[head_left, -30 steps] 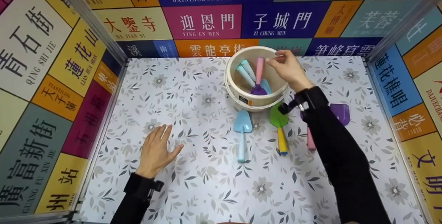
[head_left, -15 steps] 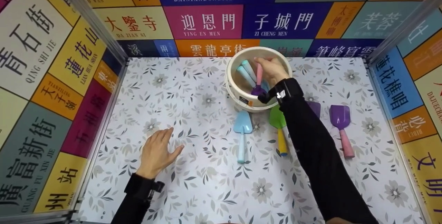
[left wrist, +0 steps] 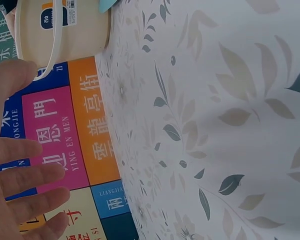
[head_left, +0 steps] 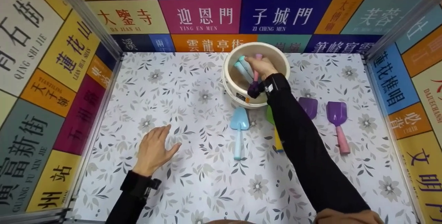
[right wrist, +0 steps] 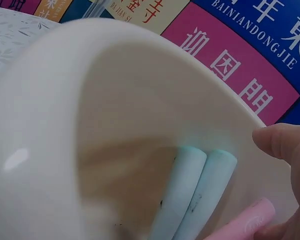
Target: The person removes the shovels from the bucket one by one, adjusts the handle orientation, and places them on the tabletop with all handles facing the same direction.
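Observation:
My right hand [head_left: 264, 68] reaches into a cream bucket [head_left: 228, 86] near the back wall. Its digits spread about a pink handle [right wrist: 250, 220] with a purple lower end, and a digit's tip lies against or close beside that handle; no firm grip shows. Two light blue handles [right wrist: 190, 185] lean together inside, left of the hand. My left hand [head_left: 153, 149] is over the table's left side, holding nothing, with fingers straight and thumb spread. Before the bucket lies a light blue toy shovel [head_left: 239, 122].
A green shovel with a yellow handle [head_left: 278, 141] is partly hidden under the right sleeve. Right of it lie a purple shovel [head_left: 308, 107], its handle covered, and a purple shovel with a pink handle [head_left: 337, 113]. Printed walls [head_left: 207, 17] border the flowered tabletop [head_left: 193, 182].
From the bucket's right rim my right hand has moved down and left into the bucket, to the pink handle and towards the light blue ones. The left hand holds its pose; the head view shifted slightly.

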Available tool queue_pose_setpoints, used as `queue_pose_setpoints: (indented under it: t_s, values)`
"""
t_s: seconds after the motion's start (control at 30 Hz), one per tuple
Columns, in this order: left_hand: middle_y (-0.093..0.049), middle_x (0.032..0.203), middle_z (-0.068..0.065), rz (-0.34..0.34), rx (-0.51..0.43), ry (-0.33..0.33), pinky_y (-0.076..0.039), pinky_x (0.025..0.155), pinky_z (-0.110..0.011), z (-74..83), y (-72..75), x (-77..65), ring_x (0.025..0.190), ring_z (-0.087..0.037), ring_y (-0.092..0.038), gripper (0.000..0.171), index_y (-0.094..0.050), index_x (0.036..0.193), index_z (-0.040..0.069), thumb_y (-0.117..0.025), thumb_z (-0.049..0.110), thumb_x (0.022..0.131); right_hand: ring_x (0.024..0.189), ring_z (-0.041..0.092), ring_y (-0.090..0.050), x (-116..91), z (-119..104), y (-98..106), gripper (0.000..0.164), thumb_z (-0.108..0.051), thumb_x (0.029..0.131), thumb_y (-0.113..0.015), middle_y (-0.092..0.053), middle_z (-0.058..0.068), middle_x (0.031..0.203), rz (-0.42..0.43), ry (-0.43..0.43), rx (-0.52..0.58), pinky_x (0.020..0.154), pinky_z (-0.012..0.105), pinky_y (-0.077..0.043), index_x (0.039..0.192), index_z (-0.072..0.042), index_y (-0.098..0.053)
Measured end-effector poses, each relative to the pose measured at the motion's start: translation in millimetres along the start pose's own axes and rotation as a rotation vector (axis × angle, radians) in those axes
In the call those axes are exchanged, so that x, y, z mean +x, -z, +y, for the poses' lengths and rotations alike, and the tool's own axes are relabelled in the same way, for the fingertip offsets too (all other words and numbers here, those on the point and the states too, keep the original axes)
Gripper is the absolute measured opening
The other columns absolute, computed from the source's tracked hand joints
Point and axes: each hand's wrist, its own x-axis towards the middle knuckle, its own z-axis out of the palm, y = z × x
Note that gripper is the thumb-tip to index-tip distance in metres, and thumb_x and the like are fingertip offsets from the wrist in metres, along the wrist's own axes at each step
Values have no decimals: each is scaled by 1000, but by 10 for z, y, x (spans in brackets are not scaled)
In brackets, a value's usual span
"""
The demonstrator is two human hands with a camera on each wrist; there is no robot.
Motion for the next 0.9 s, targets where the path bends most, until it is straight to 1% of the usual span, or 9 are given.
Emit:
queue_pose_setpoints:
  t_s: [0.07,0.13,0.23,0.33,0.43,0.53,0.63,0.77,0.9]
  values:
    - [-80,122,-25,6,1,5,-66,91,-58,-14,19,-7,111,-44,-76,67,-72,136,-5,-92,35,85,139,25,-71,31,-39,-65,58,-55,104,-70,-64,2,65,4,-14,1,124,34,-54,118,2,-70]
    - [-80,121,-25,5,2,3,-66,91,-58,-17,22,-12,111,-44,-76,67,-72,135,-5,-91,35,85,146,29,-66,-12,-89,-120,68,-54,106,-67,-73,10,99,8,-25,8,130,37,-50,140,4,-62]
    - [-81,120,-25,9,3,-11,-66,89,-58,-7,7,-5,110,-43,-76,67,-72,135,-5,-91,35,84,162,29,-51,-38,-129,-149,80,-54,108,-64,-62,17,153,0,-63,6,136,40,-43,162,3,-46]
    - [-81,120,-24,17,6,-26,-67,88,-57,10,-15,17,109,-43,-77,68,-73,135,-4,-91,37,84,170,30,-39,-16,-116,-127,89,-53,108,-64,-37,16,181,-25,-85,36,141,45,-37,172,0,-33]
    - [-81,120,-24,21,2,-29,-67,87,-57,16,-30,27,109,-43,-77,68,-73,135,-4,-92,37,83,173,30,-30,-27,-90,-99,92,-50,108,-65,-27,11,187,-61,-75,83,143,50,-32,176,-4,-24]
    - [-81,118,-23,21,9,-30,-67,86,-57,10,-44,23,108,-42,-77,68,-73,134,-4,-92,36,83,174,30,-30,-65,-76,-83,87,-43,109,-66,-28,11,187,-91,-47,91,143,51,-30,176,-5,-26]
    - [-81,117,-22,23,18,-26,-67,85,-56,4,-56,19,107,-41,-76,67,-74,133,-4,-93,37,83,169,32,-38,-97,-66,-62,76,-35,110,-65,-37,15,183,-112,1,12,141,48,-35,173,-4,-36]
    - [-82,116,-22,16,16,-8,-66,86,-56,4,-63,19,107,-41,-76,66,-74,133,-4,-92,37,84,150,32,-54,-104,-43,-59,58,-24,110,-63,-51,20,170,-123,60,-103,128,42,-48,161,0,-52]
    - [-82,117,-22,6,13,2,-66,87,-56,9,-57,24,107,-41,-76,66,-74,133,-3,-90,38,85,126,25,-60,-82,-20,-86,42,-15,108,-64,-58,18,152,-117,78,-98,114,42,-58,145,2,-58]
